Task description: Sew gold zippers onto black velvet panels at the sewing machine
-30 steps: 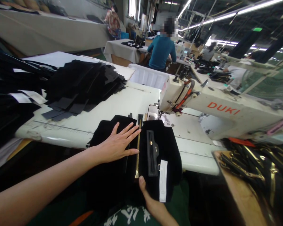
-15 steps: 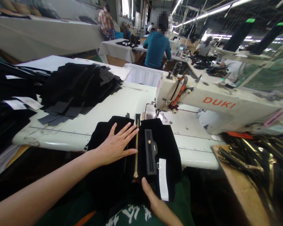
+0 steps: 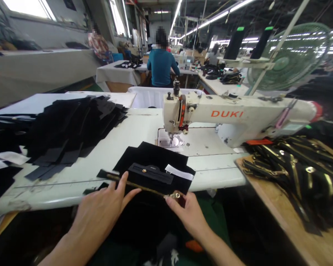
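Note:
A black fabric piece (image 3: 155,155) with a gold-toothed zipper (image 3: 144,187) along its near side lies turned sideways over the front table edge. It bears a dark zip-pocket panel (image 3: 150,173) with a small gold pull, and a white label strip (image 3: 180,172). My left hand (image 3: 105,203) grips the piece near the zipper's left end, index finger and thumb showing over it. My right hand (image 3: 190,212) pinches the zipper's right end by the gold slider and pull. More black cloth hangs below, into my lap; the fingers underneath are hidden.
A white sewing machine (image 3: 199,111) stands just beyond the fabric, its needle area at its left end. Stacked black pieces (image 3: 69,129) lie on the left. Black straps with gold zippers (image 3: 294,170) pile on the right. A person in teal (image 3: 161,66) sits ahead.
The fabric piece has turned about a quarter turn, from zipper lengthwise to zipper crosswise. My left hand went from lying flat to gripping; my right hand now holds the pull end. The view shifted.

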A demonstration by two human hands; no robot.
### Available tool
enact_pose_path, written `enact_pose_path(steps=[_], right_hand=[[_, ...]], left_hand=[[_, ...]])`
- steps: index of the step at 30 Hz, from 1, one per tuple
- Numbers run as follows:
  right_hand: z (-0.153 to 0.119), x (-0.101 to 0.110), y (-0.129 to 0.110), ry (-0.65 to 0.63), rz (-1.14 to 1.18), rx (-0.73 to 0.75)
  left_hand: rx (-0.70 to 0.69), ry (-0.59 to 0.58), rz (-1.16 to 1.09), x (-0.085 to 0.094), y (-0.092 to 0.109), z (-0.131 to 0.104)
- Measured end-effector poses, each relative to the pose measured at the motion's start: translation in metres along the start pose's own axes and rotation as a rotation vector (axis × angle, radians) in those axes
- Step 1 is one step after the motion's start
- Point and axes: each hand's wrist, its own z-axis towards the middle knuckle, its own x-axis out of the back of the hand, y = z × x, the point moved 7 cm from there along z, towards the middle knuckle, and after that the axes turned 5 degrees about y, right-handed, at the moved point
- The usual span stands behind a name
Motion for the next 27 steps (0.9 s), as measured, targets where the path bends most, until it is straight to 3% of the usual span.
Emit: enact_pose_path(steps=[4, 8, 14, 16, 18, 20, 23, 27], right_hand=[[0.018, 0.003, -0.026, -0.134, 0.107, -0.015], [0.028, 0.004, -0.034, -0.145, 0.205, -0.045], [0.037, 0.012, -0.050, -0.002, -0.381, 0.153], [0.041, 0.012, -0.057, -0.027, -0.397, 0.183], [0.046, 0.010, -0.065, -0.106, -0.398, 0.205], [0.048, 0.006, -0.075, -0.212, -0.391, 0.227], [0.046, -0.004, -0.098, -0.352, -0.388, 0.270], [0.041, -0.012, -0.136, -0.376, -0.383, 0.363]], left_hand=[[0.031, -0.068, -0.030, 0.006, -0.010, 0.002], [0.067, -0.090, -0.069, -0.001, -0.013, 0.010], [0.075, -0.076, -0.057, -0.007, -0.021, 0.008], [0.022, 0.036, -0.098, 0.000, -0.019, 0.010], [-0.067, 0.220, -0.242, 0.013, -0.012, 0.011], [-0.158, 0.318, -0.498, 0.025, -0.002, 0.012], [-0.219, 0.260, -0.898, 0.039, 0.015, 0.014], [-0.028, 0.204, -1.239, 0.052, 0.026, 0.016]])
